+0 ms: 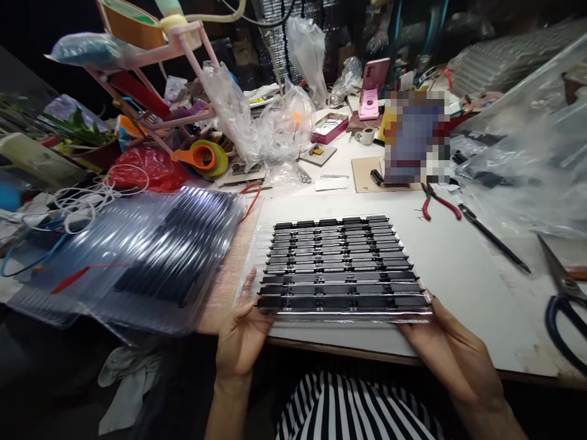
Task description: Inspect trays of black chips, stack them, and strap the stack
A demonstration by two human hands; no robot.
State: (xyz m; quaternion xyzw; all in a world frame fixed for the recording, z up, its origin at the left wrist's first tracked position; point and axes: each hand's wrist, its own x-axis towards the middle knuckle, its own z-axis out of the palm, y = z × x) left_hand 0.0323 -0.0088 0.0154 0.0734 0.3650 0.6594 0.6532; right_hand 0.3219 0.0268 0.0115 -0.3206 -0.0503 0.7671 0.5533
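A clear plastic tray [348, 316] with rows of long black connector-like strips [334, 250] lies across the front of the white worktop. My left hand [245, 333] grips the tray's near left corner, thumb up along the side and the other fingers partly hidden beneath. At the near right corner my right hand [452, 345] holds the same tray, its fingers partly under the edge. To the left rests a stack of similar clear trays [151, 256], with dark strips showing through the plastic.
Red-handled pliers [440, 201], a black pen [495, 238] and large scissors [566, 293] lie to the right on the white worktop [472, 305]. Clear plastic bags [527, 165] bulge at the far right. Behind stand a pink phone holder [369, 104], a tape roll [367, 135] and a pink rack [192, 55].
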